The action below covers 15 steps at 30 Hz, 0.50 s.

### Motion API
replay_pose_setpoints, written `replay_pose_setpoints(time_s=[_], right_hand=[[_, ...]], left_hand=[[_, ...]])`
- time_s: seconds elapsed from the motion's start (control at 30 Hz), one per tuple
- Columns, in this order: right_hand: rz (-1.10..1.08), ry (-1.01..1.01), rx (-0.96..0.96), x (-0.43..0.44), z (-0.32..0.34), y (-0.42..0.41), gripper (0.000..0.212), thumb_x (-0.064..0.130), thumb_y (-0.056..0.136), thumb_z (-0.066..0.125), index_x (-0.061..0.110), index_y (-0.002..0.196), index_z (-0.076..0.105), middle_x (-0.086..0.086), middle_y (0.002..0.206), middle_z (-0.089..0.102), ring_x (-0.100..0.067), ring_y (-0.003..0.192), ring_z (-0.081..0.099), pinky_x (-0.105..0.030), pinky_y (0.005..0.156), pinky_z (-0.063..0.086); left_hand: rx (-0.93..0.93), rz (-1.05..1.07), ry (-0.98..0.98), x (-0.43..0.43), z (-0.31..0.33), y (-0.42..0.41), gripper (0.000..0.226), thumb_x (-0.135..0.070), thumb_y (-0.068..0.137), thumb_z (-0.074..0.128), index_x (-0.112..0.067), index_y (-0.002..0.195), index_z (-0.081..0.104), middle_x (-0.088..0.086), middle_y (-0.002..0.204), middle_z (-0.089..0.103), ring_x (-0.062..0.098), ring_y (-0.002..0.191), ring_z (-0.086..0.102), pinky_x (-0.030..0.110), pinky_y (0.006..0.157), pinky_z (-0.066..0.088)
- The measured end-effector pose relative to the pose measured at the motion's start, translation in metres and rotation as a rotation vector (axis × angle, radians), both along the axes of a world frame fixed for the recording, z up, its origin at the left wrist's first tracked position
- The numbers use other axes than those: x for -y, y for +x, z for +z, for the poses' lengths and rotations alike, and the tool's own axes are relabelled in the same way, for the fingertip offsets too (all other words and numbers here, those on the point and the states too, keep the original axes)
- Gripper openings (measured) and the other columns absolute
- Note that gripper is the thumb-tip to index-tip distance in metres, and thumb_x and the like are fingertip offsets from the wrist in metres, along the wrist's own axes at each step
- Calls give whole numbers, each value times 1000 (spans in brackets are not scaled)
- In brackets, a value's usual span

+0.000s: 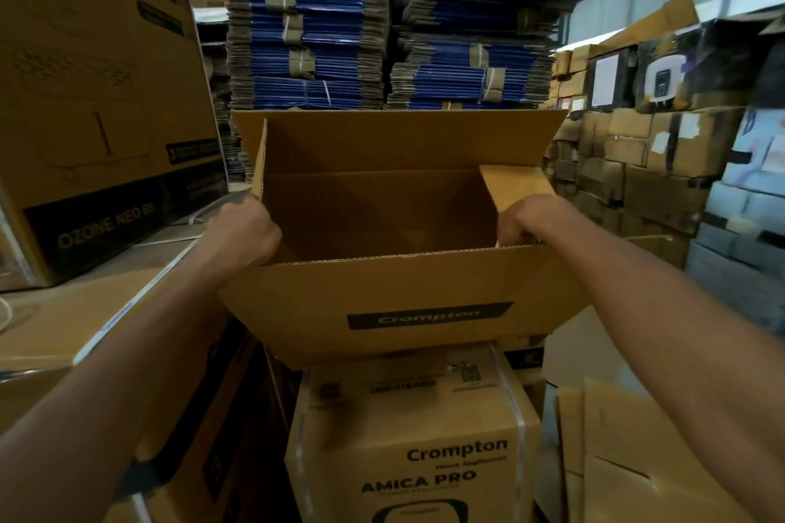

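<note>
An open brown cardboard box (424, 293) marked "Crompton" stands in front of me on top of a strapped "Amica Pro" carton (408, 437). Its far flap stands upright and its inside looks empty. My left hand (242, 229) grips the box's left end at the base of the raised left side flap (259, 161). My right hand (526, 221) has its fingers curled over the right end, at the right side flap (518, 187), which leans inward. Both fingertips are hidden inside the box.
A big "Ozone Neo" carton (102, 106) sits on stacked cartons at my left. Tall bundles of flat blue-edged cardboard (306, 25) rise behind the box. Walls of brown cartons (637, 166) fill the right, and loose flat cardboard (628, 459) lies at the lower right.
</note>
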State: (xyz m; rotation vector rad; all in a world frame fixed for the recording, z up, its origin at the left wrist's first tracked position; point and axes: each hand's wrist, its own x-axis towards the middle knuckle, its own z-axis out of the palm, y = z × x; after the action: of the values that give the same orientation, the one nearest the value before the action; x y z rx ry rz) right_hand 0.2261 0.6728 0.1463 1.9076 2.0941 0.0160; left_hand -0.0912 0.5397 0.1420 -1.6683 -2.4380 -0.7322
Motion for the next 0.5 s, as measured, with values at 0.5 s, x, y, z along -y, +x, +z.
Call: replay_pose_setpoints(time_s=[0.5], right_hand=[[-14,827,-425,77,13,36,36,43,103,50,16,126,56,-4,94,64,-20,82,64,-44,84,56]], left_hand=[[-26,5,9,-4,-1,0,43,-13,101,49,2,141,41,24,115,58,40,100,60,48,83,54]])
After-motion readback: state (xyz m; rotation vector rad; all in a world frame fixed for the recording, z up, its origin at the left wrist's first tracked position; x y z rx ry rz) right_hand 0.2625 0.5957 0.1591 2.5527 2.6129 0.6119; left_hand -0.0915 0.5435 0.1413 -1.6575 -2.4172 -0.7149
